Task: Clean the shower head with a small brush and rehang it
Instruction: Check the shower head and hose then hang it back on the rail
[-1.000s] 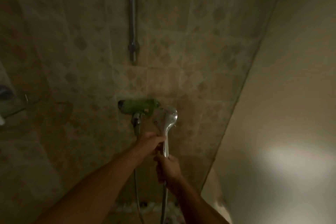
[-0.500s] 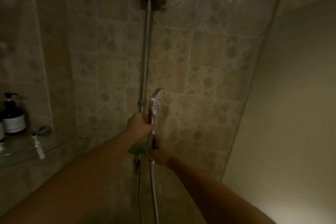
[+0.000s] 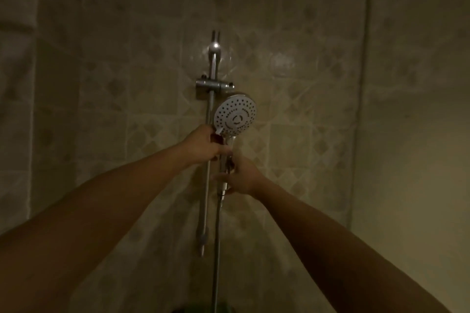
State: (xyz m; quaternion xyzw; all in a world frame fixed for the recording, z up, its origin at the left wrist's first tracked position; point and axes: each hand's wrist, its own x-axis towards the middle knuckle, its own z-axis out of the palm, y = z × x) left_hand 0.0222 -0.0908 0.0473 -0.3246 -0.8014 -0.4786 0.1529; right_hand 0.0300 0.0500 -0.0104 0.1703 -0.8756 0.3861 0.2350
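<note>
Tiled wall (image 3: 292, 114), shower head (image 3: 235, 114) now higher.

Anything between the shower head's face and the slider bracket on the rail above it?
Head view: nothing. The shower head sits just below the bracket; only bare tile wall shows between them.

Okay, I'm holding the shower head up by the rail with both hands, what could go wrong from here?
1. The shower head sits below and right of the bracket on the rail, not seated; letting go now would likely drop it.
2. The hose hangs straight down and may tug the handle out of the right hand.
3. The left hand also seems to hold something small and white; that could weaken its grip.
</note>
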